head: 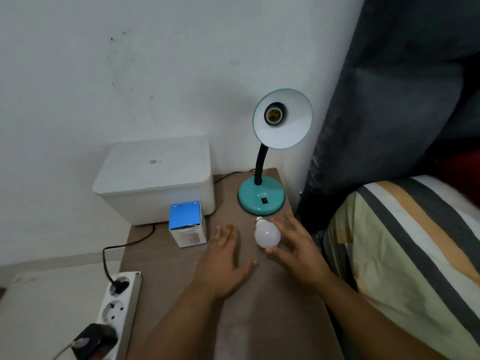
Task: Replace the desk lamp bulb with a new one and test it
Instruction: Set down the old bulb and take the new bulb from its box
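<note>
A teal desk lamp (261, 198) stands at the back right of the wooden bedside table (272, 320), its shade (285, 128) tilted towards me with the socket (273, 114) empty. A white bulb (267, 236) lies just in front of the lamp base, screw cap pointing at the base. My right hand (296, 250) cups it loosely, thumb under the globe and fingers along its right side. My left hand (223, 263) rests flat on the table left of the bulb, fingers spread, holding nothing. A blue and white bulb box (187, 224) stands upright further left.
A white lidded box (155, 180) sits at the back left. A white power strip (118, 305) hangs off the table's left edge with the lamp's black cord and a black adapter plugged in. A striped pillow (405, 255) borders the right side.
</note>
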Demonstrator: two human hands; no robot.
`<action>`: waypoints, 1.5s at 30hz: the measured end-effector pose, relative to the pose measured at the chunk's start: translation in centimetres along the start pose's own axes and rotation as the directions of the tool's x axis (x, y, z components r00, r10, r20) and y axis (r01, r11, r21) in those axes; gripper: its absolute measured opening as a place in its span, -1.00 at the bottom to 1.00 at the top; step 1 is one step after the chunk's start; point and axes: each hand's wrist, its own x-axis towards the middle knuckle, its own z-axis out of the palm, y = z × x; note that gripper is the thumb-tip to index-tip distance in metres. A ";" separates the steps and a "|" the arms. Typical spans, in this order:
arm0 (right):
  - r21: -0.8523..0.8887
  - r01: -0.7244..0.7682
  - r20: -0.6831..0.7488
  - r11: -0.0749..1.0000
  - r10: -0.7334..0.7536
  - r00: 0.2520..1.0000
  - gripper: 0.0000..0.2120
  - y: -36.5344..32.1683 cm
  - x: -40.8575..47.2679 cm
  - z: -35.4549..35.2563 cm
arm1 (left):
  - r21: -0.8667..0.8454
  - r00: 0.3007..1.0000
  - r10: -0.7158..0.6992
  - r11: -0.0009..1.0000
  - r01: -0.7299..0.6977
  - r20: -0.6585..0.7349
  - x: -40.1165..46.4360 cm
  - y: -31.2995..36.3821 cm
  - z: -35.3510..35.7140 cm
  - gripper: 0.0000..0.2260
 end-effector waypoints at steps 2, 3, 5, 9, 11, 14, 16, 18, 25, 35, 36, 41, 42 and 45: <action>-0.008 0.002 0.017 1.000 -0.002 1.000 -0.31 0.7 1.1 0.7 | 0.029 1.000 -0.001 1.000 0.000 0.014 0.6 -0.7 0.9 -0.11; -0.015 0.023 0.021 1.000 -0.022 1.000 -0.32 0.9 1.6 1.0 | 0.053 1.000 0.000 0.999 -0.001 0.018 0.9 -1.1 1.5 -0.10; -0.023 0.066 0.032 0.998 -0.066 0.997 -0.35 1.3 2.3 1.9 | 0.115 1.000 0.012 0.993 -0.013 0.006 1.4 -1.9 2.5 -0.10; -0.079 0.110 0.005 0.991 -0.110 0.994 -0.36 1.8 3.3 3.2 | 0.159 0.999 0.019 0.987 -0.012 -0.043 2.1 -2.4 3.6 -0.11; -0.108 0.104 -0.013 0.989 -0.106 0.994 -0.34 2.2 3.5 3.6 | 0.172 0.998 0.007 0.985 0.003 -0.058 2.1 -2.3 3.8 -0.11; -0.097 0.109 -0.030 0.989 -0.112 0.993 -0.34 2.4 3.3 4.0 | 0.175 0.996 -0.003 0.984 0.019 -0.091 2.0 -2.2 3.9 -0.11; -0.104 0.110 -0.030 0.988 -0.113 0.993 -0.33 2.3 3.3 4.1 | 0.176 0.993 -0.001 0.984 0.022 -0.117 2.0 -2.2 4.1 -0.11; -0.122 0.099 -0.037 0.988 -0.104 0.994 -0.33 2.5 3.3 4.2 | 0.167 0.992 0.004 0.986 0.017 -0.124 2.1 -2.3 4.2 -0.11; -0.121 0.097 -0.045 0.988 -0.103 0.994 -0.29 2.3 3.4 4.4 | 0.156 0.992 0.001 0.988 0.019 -0.128 2.2 -2.4 4.4 -0.11; -0.053 0.036 -0.063 0.998 -0.039 0.997 -0.10 0.6 2.0 3.1 | 0.089 0.996 -0.055 0.994 0.061 -0.068 1.8 -1.9 3.6 -0.12; -0.043 0.029 -0.064 0.999 -0.032 0.997 -0.10 0.4 1.6 2.8 | 0.066 0.996 -0.065 0.995 0.069 -0.057 1.4 -1.8 3.4 -0.12; -0.047 0.013 -0.089 0.999 -0.017 0.996 -0.13 -1.0 -0.7 1.7 | -0.021 0.993 -0.106 0.994 0.105 -0.048 -2.6 -2.2 2.6 -0.17; -0.053 0.017 -0.085 0.998 -0.022 0.996 -0.14 -1.3 -1.0 1.6 | -0.035 0.991 -0.123 0.992 0.122 -0.050 -3.3 -2.3 2.5 -0.17; -0.064 0.039 -0.077 0.997 -0.044 0.996 -0.19 -2.6 -1.8 1.8 | -0.072 0.980 -0.189 0.980 0.184 -0.062 -5.1 -3.1 2.0 -0.19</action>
